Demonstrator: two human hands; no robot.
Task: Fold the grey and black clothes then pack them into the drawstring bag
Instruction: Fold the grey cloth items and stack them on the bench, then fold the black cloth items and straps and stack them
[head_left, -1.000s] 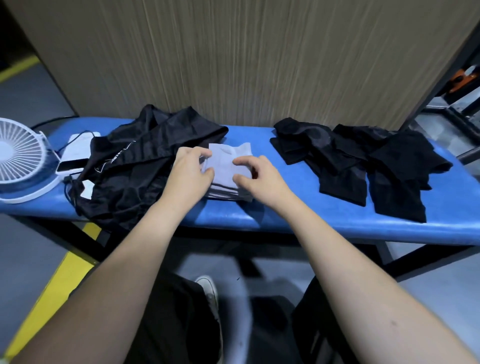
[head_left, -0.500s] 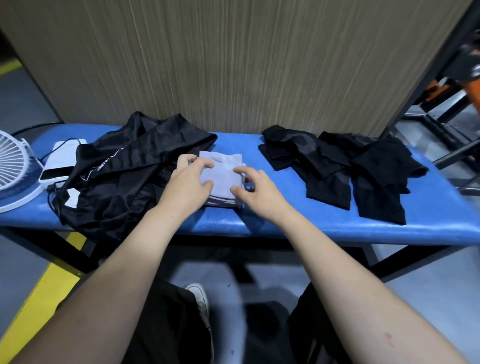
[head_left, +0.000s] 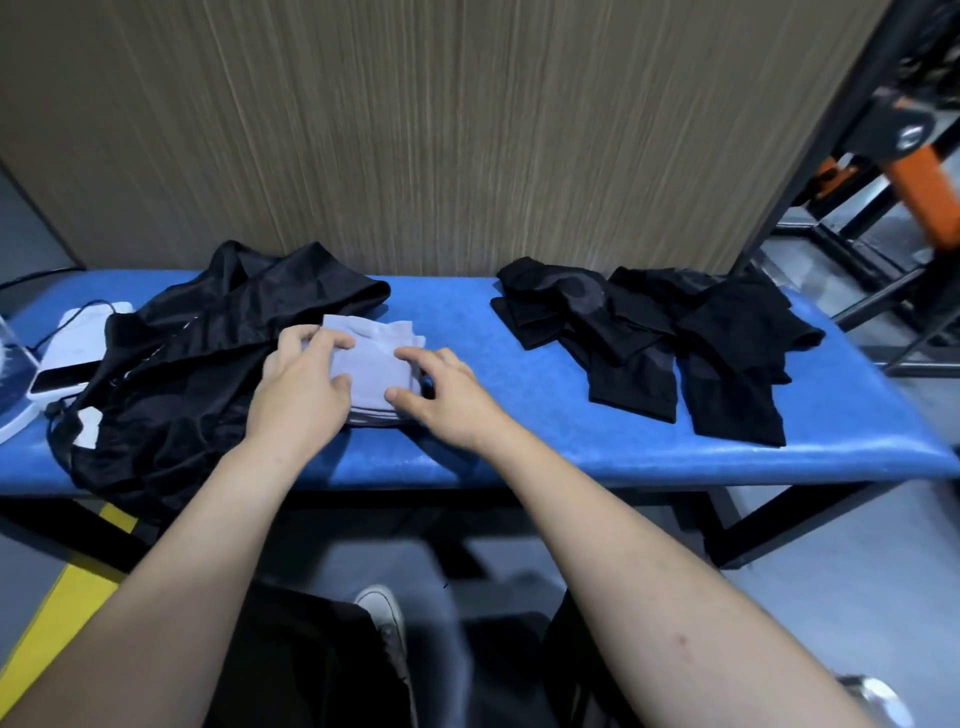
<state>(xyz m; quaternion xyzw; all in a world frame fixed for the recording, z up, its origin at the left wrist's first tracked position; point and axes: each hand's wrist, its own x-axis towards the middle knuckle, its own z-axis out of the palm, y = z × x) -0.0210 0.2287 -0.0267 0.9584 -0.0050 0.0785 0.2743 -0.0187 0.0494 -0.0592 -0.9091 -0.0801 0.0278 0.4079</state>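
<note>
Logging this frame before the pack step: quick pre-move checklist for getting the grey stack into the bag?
1. Grey stack folded and squared on the blue bench: ok, edges look roughly aligned.
2. Left hand on the stack: ok, fingers lie over its left side.
3. Right hand on the stack: ok, fingertips touch its right edge; a full grip cannot be told.
4. Drawstring bag mouth open: cannot tell, it lies crumpled directly left of the stack.
5. Black clothes folded: not ok, loose overlapping pile on the right.
6. Cable and phone clear of the bag: not ok, they touch its left edge.
</note>
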